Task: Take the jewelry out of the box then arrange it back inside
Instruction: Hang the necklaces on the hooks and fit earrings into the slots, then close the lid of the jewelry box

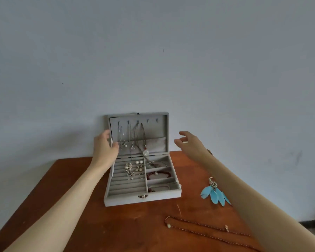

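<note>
The grey velvet jewelry box (142, 195) is sitting open on the brown wooden table (116, 224). The left hand (105, 145) is gripping the upright lid's left edge, fingers curling round it. The right hand (188, 142) is hovering just right of the lid, fingers relaxed and apart. The blue feather earrings (214, 193) and brown beaded necklace (198, 228) are lying nearer, beside the right forearm.

Left hand (105, 145): arm extended forward, fingers curled round a lid edge. Right hand (188, 142): held raised, fingers loosely spread, nothing grasped.

Dim, flat daylight; soft shadows; slight blur; wide-angle edge stretch
</note>
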The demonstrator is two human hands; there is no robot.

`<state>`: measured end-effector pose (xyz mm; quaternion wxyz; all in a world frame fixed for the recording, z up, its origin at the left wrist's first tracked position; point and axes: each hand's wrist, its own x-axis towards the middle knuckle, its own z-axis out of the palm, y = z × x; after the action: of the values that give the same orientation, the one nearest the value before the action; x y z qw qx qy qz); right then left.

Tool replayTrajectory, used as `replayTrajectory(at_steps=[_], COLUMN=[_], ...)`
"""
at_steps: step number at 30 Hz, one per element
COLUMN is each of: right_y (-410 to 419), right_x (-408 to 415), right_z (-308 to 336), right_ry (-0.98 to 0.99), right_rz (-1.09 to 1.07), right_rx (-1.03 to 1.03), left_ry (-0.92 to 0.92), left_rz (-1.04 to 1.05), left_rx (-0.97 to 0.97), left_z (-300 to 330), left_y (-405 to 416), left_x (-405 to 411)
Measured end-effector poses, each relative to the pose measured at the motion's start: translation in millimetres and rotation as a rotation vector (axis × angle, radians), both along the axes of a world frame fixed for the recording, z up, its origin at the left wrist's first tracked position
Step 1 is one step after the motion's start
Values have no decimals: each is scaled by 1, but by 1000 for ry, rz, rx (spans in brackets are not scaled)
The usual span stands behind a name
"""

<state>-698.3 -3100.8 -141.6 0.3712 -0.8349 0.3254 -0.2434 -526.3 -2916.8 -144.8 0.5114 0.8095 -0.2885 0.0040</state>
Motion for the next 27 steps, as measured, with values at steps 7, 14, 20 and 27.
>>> replayTrajectory(at_steps=[7,14,20,27], right_y=[-11,-6,5,28], right_x=[55,62,48,15], right_z=[6,11,16,17], right_ry=[-105,-131,-217,-244], right_rz=[14,31,8,-51], right_rx=[101,119,189,187], left_ry=[123,176,157,132], left_rz=[-12,-36,-33,-26], left_rx=[-65,-87,-132,-177], left_z=[6,9,18,20], left_y=[-27,-34,-18,16], left_x=[38,38,24,-6])
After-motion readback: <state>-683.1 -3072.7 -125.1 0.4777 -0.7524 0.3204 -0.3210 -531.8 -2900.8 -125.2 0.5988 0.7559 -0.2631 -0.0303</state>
